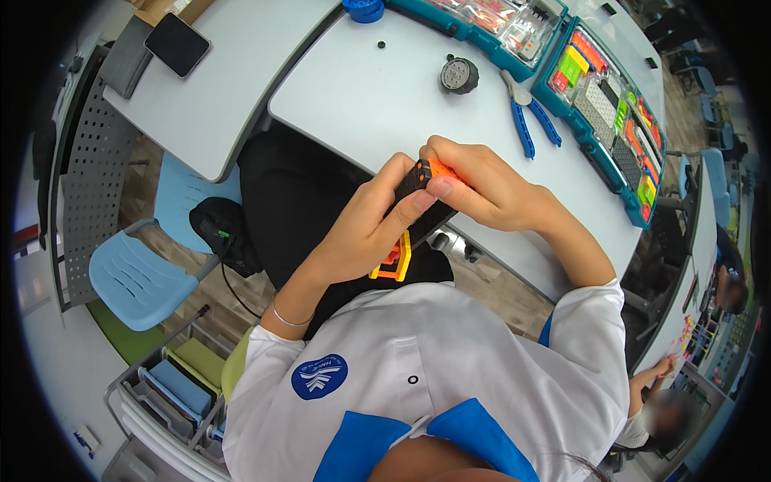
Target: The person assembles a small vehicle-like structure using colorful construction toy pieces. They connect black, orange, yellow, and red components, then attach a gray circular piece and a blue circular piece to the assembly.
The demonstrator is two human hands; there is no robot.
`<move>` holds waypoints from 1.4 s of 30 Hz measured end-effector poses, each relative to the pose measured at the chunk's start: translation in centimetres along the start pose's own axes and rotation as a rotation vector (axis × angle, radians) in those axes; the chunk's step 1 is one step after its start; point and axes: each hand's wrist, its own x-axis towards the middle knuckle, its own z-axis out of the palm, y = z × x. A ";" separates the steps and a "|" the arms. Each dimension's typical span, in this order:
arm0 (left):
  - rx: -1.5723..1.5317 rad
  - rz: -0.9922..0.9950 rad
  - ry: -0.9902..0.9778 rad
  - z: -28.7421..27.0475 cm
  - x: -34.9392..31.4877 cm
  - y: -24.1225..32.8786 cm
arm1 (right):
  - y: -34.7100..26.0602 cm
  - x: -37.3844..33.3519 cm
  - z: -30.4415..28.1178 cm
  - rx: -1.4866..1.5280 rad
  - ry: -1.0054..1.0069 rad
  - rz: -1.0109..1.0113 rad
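Note:
Both of my hands are closed around a building-block assembly (412, 181) of black and orange plastic pieces, held above my lap at the table's near edge. My left hand (365, 217) grips its left side, the thumb pressed along the black part. On the other side, my right hand (494, 189) has its thumb and fingers on the orange part at the top. A yellow frame piece (404, 261) with orange inside shows below my left hand; whether it joins the assembly is partly hidden by my fingers.
On the white table (345, 96) lie blue-handled pliers (522, 108), a round dark grey part (459, 75) and a small black piece (381, 45). Teal cases (590, 143) of colourful parts line the far right. A phone (178, 45) rests on the left table; blue chairs (140, 277) stand left.

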 end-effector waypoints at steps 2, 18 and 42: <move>-0.008 0.000 -0.016 -0.2 -0.2 -0.1 | -0.2 -0.1 0.0 0.007 -0.013 0.011; 0.254 0.132 0.089 0.7 -0.3 -0.3 | -1.0 -0.3 0.3 -0.016 0.011 0.089; -0.799 -0.087 -0.184 0.6 -1.2 -1.7 | -1.4 -0.4 0.3 0.095 -0.137 -0.164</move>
